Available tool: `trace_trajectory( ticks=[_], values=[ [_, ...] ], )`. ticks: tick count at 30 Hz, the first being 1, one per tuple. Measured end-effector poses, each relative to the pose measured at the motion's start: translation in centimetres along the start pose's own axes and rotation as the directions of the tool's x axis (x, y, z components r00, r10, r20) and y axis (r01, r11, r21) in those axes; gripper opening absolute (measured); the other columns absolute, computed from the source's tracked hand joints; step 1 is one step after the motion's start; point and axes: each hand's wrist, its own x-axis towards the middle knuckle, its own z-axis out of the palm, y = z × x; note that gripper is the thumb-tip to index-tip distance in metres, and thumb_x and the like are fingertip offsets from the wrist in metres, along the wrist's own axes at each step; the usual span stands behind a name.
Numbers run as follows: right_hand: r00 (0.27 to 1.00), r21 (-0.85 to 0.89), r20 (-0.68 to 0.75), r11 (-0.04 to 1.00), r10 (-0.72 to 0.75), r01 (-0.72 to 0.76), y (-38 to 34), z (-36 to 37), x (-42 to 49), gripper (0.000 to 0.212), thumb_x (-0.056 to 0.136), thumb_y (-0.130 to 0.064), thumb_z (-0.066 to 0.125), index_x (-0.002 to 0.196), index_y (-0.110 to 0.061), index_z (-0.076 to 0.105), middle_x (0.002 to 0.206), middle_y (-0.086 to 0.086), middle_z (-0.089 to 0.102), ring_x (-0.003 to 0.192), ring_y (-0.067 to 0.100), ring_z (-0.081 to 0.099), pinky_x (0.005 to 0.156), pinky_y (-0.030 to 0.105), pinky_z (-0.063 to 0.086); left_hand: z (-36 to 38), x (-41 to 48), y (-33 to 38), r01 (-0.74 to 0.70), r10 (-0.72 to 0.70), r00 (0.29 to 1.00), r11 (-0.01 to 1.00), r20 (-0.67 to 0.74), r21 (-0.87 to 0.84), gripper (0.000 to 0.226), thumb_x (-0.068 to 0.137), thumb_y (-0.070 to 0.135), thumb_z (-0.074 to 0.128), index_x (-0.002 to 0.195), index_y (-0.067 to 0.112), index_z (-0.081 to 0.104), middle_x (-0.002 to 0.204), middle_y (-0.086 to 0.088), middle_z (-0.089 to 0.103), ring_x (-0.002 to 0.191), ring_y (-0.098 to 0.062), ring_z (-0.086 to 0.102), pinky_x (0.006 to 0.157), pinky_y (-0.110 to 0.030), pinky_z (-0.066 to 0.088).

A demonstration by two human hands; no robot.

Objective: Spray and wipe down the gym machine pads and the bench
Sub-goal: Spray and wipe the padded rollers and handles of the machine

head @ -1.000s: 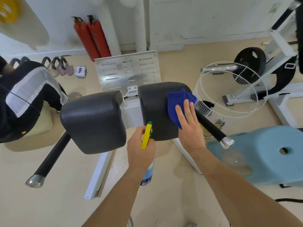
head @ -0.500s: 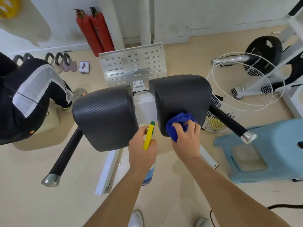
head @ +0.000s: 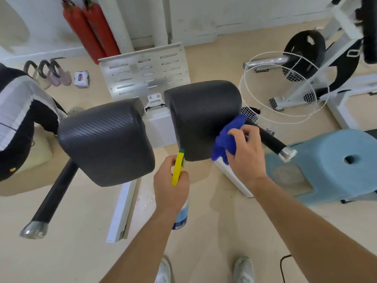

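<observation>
In the head view the right hand (head: 243,154), fingers bunched around the blue cloth (head: 227,139), has swept from the right pad's (head: 200,117) near edge to its right side, probably finishing it, while the left hand (head: 170,185) stays wrapped around the spray bottle (head: 179,211) below.

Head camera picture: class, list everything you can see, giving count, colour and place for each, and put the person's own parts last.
Machine pads: 2, black, centre, side by side.
Cloth: 1, blue, against the right pad's side.
Spray bottle: 1, yellow trigger, blue-white body, centre.
Footplate: 1, silver, behind the pads.
Fire extinguishers: 2, red, by the back wall.
Stool: 1, light blue, right.
Wire fan guard: 1, white, right.
Weight plate: 1, black, upper right.
Left hand: holds the spray bottle.
Right hand: grips the cloth.
Shoes: 2, white, bottom edge.
</observation>
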Motion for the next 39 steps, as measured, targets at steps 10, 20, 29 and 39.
trace_trajectory(
  ticks=[10,20,29,39],
  values=[
    [0.896,-0.02,0.421,0.989,0.142,-0.147,0.3,3.1,-1.8,0.03,0.08,-0.016,0.071,0.107,-0.013,0.058,0.108,0.006,0.048,0.098,0.033,0.055,0.074,0.033,0.039,0.4,0.6,0.0,-0.048,0.047,0.999,0.998,0.014,0.049,0.029,0.094,0.004,0.06,0.103,0.032,0.059,0.081,0.016,0.061,0.078,-0.013,0.063,0.063,-0.007,0.049],
    [0.934,0.228,0.195,0.912,0.299,-0.34,-3.5,-0.3,-2.1,0.029,0.078,-0.015,0.068,0.104,-0.016,0.054,0.111,-0.005,0.046,0.09,0.02,0.053,0.072,0.032,0.04,-1.1,-0.2,-0.7,0.062,-0.064,0.997,0.997,0.035,0.055,0.024,0.099,0.009,0.059,0.104,0.032,0.059,0.086,0.015,0.065,0.079,-0.013,0.065,0.063,-0.007,0.045],
    [0.984,0.411,-0.153,0.912,0.09,-0.02,-8.9,-4.4,8.1,0.033,0.081,-0.02,0.06,0.11,-0.006,0.053,0.127,0.01,0.05,0.108,0.012,0.049,0.09,0.028,0.044,-3.2,1.0,-0.7,0.093,-0.094,0.995,0.995,0.016,0.045,0.011,0.098,0.013,0.061,0.094,0.023,0.063,0.078,0.005,0.064,0.072,-0.018,0.062,0.062,-0.019,0.046],
    [0.785,-0.202,0.482,0.823,-0.389,0.531,-12.3,0.1,11.3,0.055,0.091,-0.036,0.066,0.142,-0.022,0.05,0.157,0.008,0.039,0.146,0.036,0.029,0.121,0.051,0.025,-6.6,1.2,-2.8,0.076,-0.078,0.994,0.997,0.074,0.018,0.021,0.095,0.007,0.059,0.092,0.028,0.062,0.076,0.008,0.063,0.075,-0.017,0.062,0.065,-0.031,0.054]
  ],
)
